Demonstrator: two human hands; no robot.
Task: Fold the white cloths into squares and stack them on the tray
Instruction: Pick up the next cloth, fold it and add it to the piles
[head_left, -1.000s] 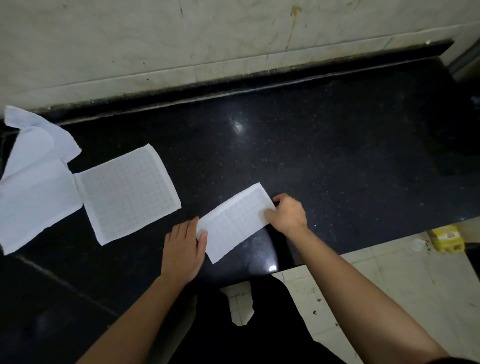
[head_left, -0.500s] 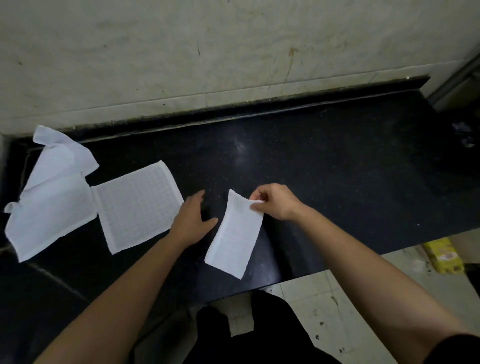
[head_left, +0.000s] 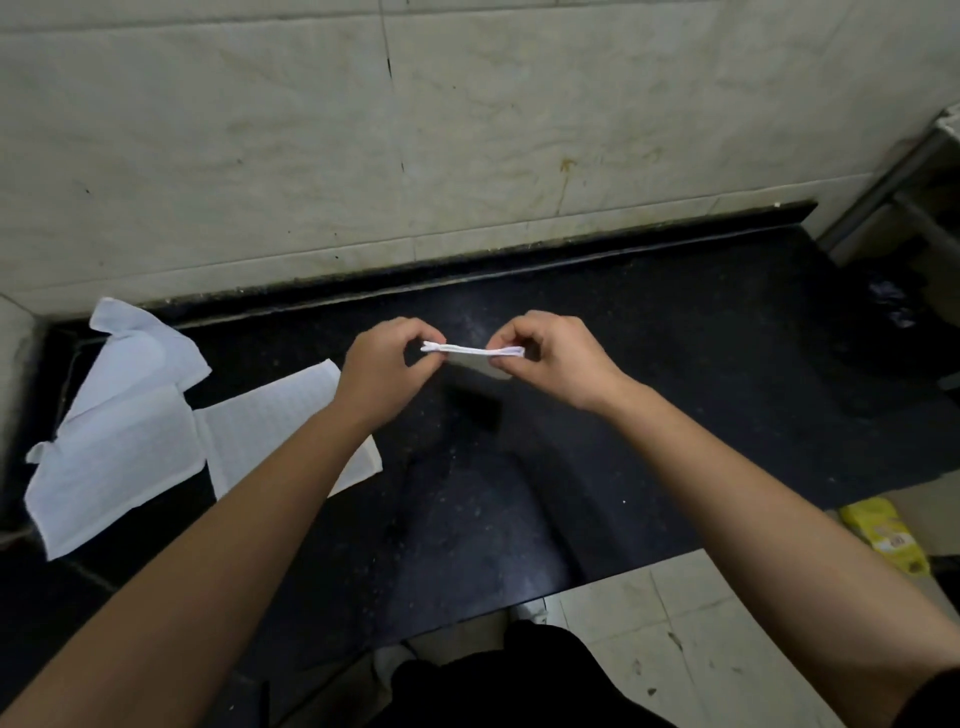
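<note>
A folded white cloth (head_left: 475, 351) is held in the air above the black counter (head_left: 649, 374), seen edge-on as a thin strip. My left hand (head_left: 382, 366) pinches its left end and my right hand (head_left: 550, 358) pinches its right end. On the counter to the left lies a flat white cloth with a grid pattern (head_left: 280, 415), partly hidden by my left forearm. Further left lies a larger rumpled white cloth (head_left: 114, 441). No tray is in view.
A pale tiled wall (head_left: 467, 130) rises behind the counter. The counter's front edge runs above a tiled floor (head_left: 675, 623). A yellow packet (head_left: 883, 535) lies on the floor at the right. A metal frame (head_left: 893, 176) stands at the far right.
The cloth was lifted off the counter. My left hand left the counter and took its left end, so both hands now hold it level in the air. The view tilted up.
</note>
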